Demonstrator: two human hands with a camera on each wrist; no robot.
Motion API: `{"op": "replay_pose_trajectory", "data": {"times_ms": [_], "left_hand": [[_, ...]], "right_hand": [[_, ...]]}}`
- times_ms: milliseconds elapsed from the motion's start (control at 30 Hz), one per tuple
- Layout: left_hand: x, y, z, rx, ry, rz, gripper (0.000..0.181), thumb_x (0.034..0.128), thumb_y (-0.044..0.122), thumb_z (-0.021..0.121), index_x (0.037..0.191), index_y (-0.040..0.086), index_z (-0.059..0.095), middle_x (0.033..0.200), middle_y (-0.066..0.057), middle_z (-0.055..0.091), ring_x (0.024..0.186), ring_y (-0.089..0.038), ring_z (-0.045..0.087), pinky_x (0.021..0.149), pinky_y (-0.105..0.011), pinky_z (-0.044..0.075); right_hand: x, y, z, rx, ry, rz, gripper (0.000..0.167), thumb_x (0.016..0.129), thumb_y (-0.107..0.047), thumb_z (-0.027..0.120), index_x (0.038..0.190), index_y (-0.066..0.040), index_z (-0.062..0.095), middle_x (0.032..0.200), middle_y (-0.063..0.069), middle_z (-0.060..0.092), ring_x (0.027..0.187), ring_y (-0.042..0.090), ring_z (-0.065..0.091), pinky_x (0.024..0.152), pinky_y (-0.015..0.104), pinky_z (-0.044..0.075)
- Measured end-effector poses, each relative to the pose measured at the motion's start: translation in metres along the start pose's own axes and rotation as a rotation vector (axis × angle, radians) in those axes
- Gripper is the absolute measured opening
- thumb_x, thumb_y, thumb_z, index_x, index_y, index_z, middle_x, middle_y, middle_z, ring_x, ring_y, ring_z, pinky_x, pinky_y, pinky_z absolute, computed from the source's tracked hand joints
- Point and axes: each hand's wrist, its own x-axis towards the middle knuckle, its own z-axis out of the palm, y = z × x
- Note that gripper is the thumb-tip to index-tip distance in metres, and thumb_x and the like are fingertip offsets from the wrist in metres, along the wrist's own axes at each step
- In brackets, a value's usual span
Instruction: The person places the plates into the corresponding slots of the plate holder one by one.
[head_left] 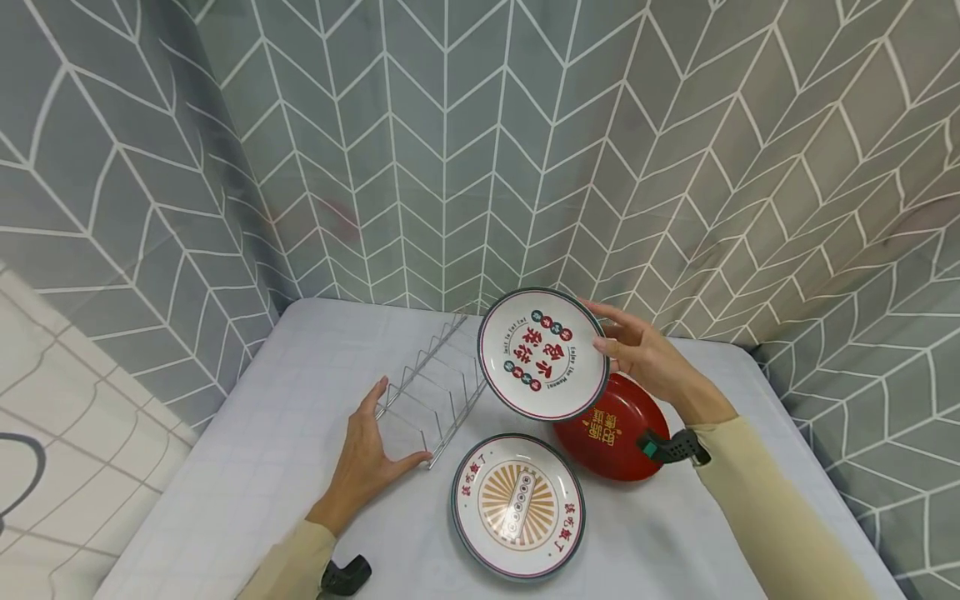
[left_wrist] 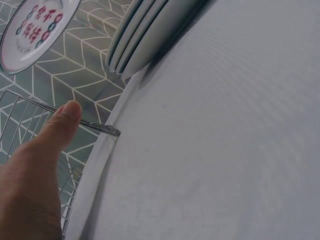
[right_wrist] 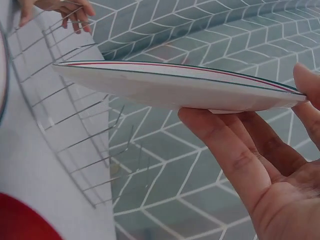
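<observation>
A white plate with a dark rim and red characters (head_left: 543,354) is pinched at its right edge by my right hand (head_left: 648,358), thumb on top and fingers beneath. In the right wrist view the plate (right_wrist: 175,87) is seen edge-on, fingers of the right hand (right_wrist: 250,155) under it. My left hand (head_left: 367,458) holds the near left end of a wire rack (head_left: 442,383), thumb and fingers at its two sides. The left wrist view shows the left thumb (left_wrist: 62,125) on the rack's wire (left_wrist: 92,125). The raised plate covers the rack's far right part.
A stack of white plates with a sunburst pattern (head_left: 517,508) lies at the front centre. A red plate with gold characters (head_left: 611,433) lies right of it, partly under the raised plate. A patterned curtain (head_left: 450,150) hangs behind the white table (head_left: 300,367).
</observation>
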Motion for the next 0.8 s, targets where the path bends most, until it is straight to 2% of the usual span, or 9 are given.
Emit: {"op": "replay_pose_trajectory", "data": {"times_ms": [167, 267, 400, 467, 567, 667, 800], "left_hand": [[0.0, -0.001, 0.0, 0.012, 0.015, 0.016, 0.132, 0.0566, 0.055, 0.09, 0.151, -0.005, 0.02, 0.155, -0.019, 0.034, 0.131, -0.036, 0.042, 0.103, -0.047, 0.037], [0.0, -0.001, 0.0, 0.013, 0.01, 0.017, 0.13, 0.0596, 0.061, 0.086, 0.151, -0.005, 0.021, 0.155, -0.019, 0.034, 0.132, -0.036, 0.042, 0.104, -0.047, 0.037], [0.0, 0.0, -0.001, 0.004, -0.007, -0.003, 0.126, 0.0657, 0.072, 0.073, 0.152, -0.003, 0.021, 0.156, -0.017, 0.033, 0.134, -0.035, 0.04, 0.107, -0.047, 0.036], [0.0, 0.001, -0.001, -0.008, -0.015, -0.011, 0.126, 0.0658, 0.072, 0.074, 0.153, -0.002, 0.021, 0.156, -0.017, 0.033, 0.134, -0.035, 0.04, 0.107, -0.047, 0.036], [0.0, 0.002, -0.001, -0.002, -0.017, -0.009, 0.129, 0.0613, 0.065, 0.083, 0.152, -0.003, 0.021, 0.155, -0.018, 0.034, 0.134, -0.035, 0.041, 0.108, -0.047, 0.036], [0.001, 0.002, 0.0, 0.008, -0.006, -0.006, 0.133, 0.0547, 0.054, 0.091, 0.152, -0.004, 0.022, 0.155, -0.018, 0.035, 0.134, -0.035, 0.041, 0.107, -0.045, 0.036], [0.002, 0.002, -0.001, 0.014, 0.002, -0.004, 0.134, 0.0513, 0.049, 0.094, 0.151, -0.004, 0.022, 0.155, -0.018, 0.035, 0.134, -0.035, 0.041, 0.107, -0.045, 0.035]], "right_hand": [[0.036, -0.015, 0.008, -0.044, -0.017, 0.041, 0.053, 0.099, -0.007, 0.053, 0.15, -0.016, 0.041, 0.121, 0.004, 0.062, 0.097, 0.019, 0.066, 0.077, 0.03, 0.06], [0.053, -0.02, 0.015, -0.072, -0.014, 0.064, 0.054, 0.099, -0.008, 0.053, 0.151, -0.014, 0.039, 0.124, 0.012, 0.059, 0.096, 0.022, 0.066, 0.076, 0.033, 0.061], [0.072, -0.02, 0.025, -0.107, -0.021, 0.088, 0.056, 0.098, -0.008, 0.054, 0.151, -0.014, 0.038, 0.132, 0.021, 0.054, 0.098, 0.024, 0.066, 0.077, 0.038, 0.061], [0.079, -0.018, 0.031, -0.133, -0.027, 0.098, 0.057, 0.098, -0.008, 0.055, 0.151, -0.015, 0.038, 0.134, 0.023, 0.053, 0.098, 0.024, 0.066, 0.079, 0.039, 0.061], [0.087, -0.014, 0.038, -0.14, -0.038, 0.103, 0.057, 0.097, -0.008, 0.056, 0.151, -0.015, 0.039, 0.135, 0.025, 0.053, 0.1, 0.026, 0.066, 0.08, 0.043, 0.061], [0.094, -0.009, 0.045, -0.116, -0.056, 0.109, 0.056, 0.097, -0.007, 0.057, 0.15, -0.014, 0.04, 0.132, 0.025, 0.055, 0.1, 0.027, 0.065, 0.08, 0.045, 0.061], [0.101, -0.003, 0.054, -0.093, -0.078, 0.113, 0.055, 0.097, -0.006, 0.056, 0.15, -0.014, 0.041, 0.133, 0.025, 0.055, 0.101, 0.027, 0.064, 0.08, 0.045, 0.06]]}}
